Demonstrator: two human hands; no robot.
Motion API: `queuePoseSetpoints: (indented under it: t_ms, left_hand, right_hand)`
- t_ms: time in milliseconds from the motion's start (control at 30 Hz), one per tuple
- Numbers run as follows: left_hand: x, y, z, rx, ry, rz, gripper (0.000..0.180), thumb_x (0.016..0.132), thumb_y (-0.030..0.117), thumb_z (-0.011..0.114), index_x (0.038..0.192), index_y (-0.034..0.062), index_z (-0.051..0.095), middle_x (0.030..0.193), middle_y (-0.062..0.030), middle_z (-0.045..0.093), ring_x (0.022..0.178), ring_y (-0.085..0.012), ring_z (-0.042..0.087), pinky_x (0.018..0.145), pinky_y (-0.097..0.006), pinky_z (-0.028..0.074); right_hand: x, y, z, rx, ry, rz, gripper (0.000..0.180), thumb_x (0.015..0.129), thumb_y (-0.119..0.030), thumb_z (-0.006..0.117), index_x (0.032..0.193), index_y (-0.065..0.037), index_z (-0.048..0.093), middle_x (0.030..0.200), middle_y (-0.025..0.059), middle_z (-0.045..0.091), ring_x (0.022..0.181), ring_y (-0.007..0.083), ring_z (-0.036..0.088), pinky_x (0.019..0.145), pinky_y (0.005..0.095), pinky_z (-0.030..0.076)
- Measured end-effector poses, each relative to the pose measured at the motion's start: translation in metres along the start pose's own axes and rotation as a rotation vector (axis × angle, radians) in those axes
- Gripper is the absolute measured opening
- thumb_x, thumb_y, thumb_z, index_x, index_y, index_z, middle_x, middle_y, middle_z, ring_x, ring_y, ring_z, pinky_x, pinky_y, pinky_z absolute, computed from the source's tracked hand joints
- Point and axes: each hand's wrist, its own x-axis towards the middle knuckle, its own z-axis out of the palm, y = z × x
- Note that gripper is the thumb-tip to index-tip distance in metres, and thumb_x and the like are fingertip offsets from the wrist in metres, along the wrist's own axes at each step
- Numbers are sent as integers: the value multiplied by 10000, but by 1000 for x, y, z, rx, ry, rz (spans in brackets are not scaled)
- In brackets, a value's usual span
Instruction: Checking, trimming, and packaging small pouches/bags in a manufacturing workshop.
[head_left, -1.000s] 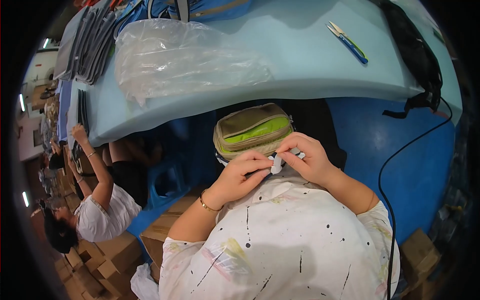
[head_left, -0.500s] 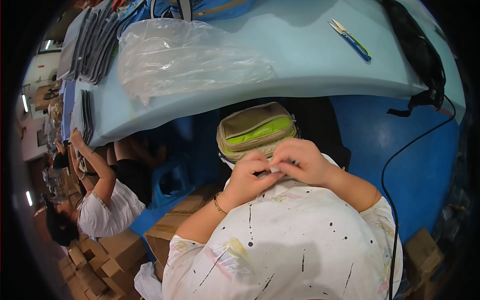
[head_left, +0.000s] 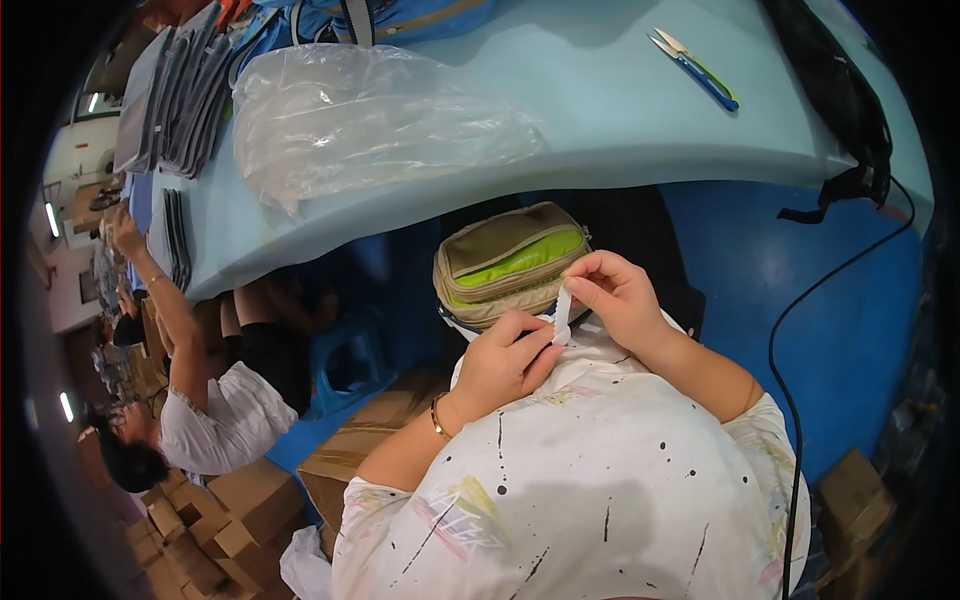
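A narrow white strip [head_left: 562,314] is pinched at both ends between my hands; its exact kind is unclear. My right hand [head_left: 628,308] grips the upper end between thumb and finger. Lower and to the left, my left hand [head_left: 502,362] is closed on the other end. Just beyond my hands sits a tan and olive zippered pouch [head_left: 490,292] with a lime-green panel. My right fingertips come close to its right side, and whether they touch it I cannot tell.
On the light-blue table [head_left: 600,110] lie a crumpled clear plastic bag [head_left: 370,125], thread snips [head_left: 695,70], a black strap [head_left: 830,90] and stacked grey pieces [head_left: 170,100]. A black cable [head_left: 785,350] hangs at right. Left are a co-worker [head_left: 220,420], a blue stool [head_left: 350,360] and cardboard boxes [head_left: 250,490].
My hands have drawn apart, the right one moving up and right. More of the white strip now shows between them. At left, the co-worker's arm has risen.
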Motion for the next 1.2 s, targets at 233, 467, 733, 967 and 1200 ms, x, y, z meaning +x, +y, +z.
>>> queuePoseSetpoints:
  t_ms: [233,467,733,967,1200]
  left_hand:
    - [1,-8,4,-216,-13,-167,193,698,134,767,832,39,667,815,-80,564,701,-214,562,584,-287,467]
    - [6,-13,6,-228,-142,-73,202,619,47,721,802,32,636,821,-91,557,770,-250,554,657,-311,453]
    - [1,-8,8,-105,22,-91,192,669,95,784,812,34,672,838,-80,571,753,-189,569,606,-254,461]
    - [4,-11,-3,-177,37,-43,205,657,89,788,802,35,653,841,-70,578,750,-191,569,655,-265,474]
    - [9,-29,-19,-367,2,-122,330,639,95,802,875,33,579,917,-90,586,876,-238,567,720,-314,480]
  right_hand:
    - [2,-16,0,-253,-189,-256,79,828,-64,643,899,-38,620,842,42,613,770,128,602,673,268,493]
    - [0,-29,29,-785,-616,-666,55,785,-103,550,806,-83,598,781,61,586,721,267,585,615,327,484]
    - [4,-7,1,-206,-68,-178,61,865,-48,603,922,-25,603,861,52,612,770,117,592,695,245,491]
    - [15,-15,-2,106,-310,92,188,874,-82,616,1038,-6,563,958,39,594,862,88,574,765,243,488]
    - [29,-19,-2,-326,-483,30,178,817,-73,670,967,-13,596,858,16,606,779,80,562,720,242,484]
